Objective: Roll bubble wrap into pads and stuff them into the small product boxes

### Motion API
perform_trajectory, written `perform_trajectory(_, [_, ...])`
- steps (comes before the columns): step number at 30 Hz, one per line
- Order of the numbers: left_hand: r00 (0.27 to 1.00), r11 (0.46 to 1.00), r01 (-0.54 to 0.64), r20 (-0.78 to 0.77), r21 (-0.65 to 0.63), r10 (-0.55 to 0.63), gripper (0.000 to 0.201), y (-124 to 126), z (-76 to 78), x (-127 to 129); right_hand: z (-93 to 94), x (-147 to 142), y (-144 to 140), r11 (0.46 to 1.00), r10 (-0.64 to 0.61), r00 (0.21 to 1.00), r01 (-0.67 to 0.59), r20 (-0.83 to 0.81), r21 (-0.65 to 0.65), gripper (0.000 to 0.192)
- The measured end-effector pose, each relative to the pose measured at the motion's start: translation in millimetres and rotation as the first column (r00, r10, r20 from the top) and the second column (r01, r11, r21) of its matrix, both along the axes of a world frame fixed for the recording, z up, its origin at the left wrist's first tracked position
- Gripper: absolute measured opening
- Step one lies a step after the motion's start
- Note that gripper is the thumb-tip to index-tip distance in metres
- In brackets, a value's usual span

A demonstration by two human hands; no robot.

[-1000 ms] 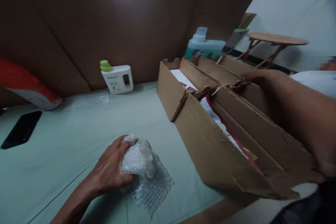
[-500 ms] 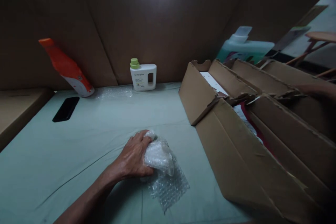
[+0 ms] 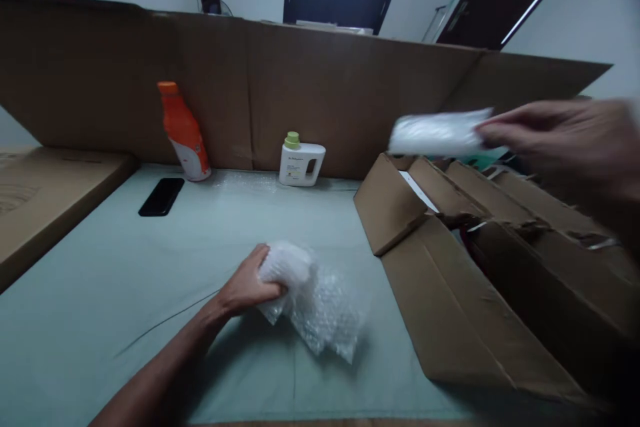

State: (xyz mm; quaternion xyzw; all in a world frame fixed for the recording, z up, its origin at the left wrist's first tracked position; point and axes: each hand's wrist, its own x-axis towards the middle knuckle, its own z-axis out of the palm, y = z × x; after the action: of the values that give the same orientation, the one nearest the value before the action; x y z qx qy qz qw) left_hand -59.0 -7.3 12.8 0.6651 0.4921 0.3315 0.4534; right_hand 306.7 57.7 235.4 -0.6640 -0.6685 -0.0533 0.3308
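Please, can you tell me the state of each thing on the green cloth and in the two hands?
Left hand: closed on bubble wrap
Bubble wrap: bunched, loose end hanging out
Right hand: pinching white packet
White packet: held up, blurred
Orange bottle: capped
White bottle: capped, upright
Phone: lying flat, screen dark
Wrap strip: lying flat
Divided box: open at top

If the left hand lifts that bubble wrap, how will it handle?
Probably floppy: the loose end of the bubble wrap spreads beyond the left hand, so it may sag. Likely light for its bulk, since the translucent sheet shows a bubbled texture, though anything inside is hidden. Unlikely to roll, given its uneven, crumpled shape.
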Motion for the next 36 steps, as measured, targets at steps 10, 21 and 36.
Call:
perform_trajectory(10, [0.871, 0.853, -0.483, 0.014, 0.196, 0.490, 0.080, 106, 21.9, -116, -117.5, -199, 109, 0.879, 0.301, 0.836, -0.430, -0.459, -0.207, 0.019])
perform_trajectory(21, [0.831, 0.856, -0.212, -0.374, 0.472, 0.412, 0.083, 131, -39.0, -122, -220.4, -212, 131, 0.830, 0.376, 0.833, -0.498, -0.406, -0.252, 0.018])
perform_trajectory(36, [0.694, 0.603, -0.524, -0.110, 0.602, 0.712, 0.085, 179, -79.4, -152, -292.7, -314, 146, 0.646, 0.679, 0.683, -0.730, -0.269, -0.224, 0.072])
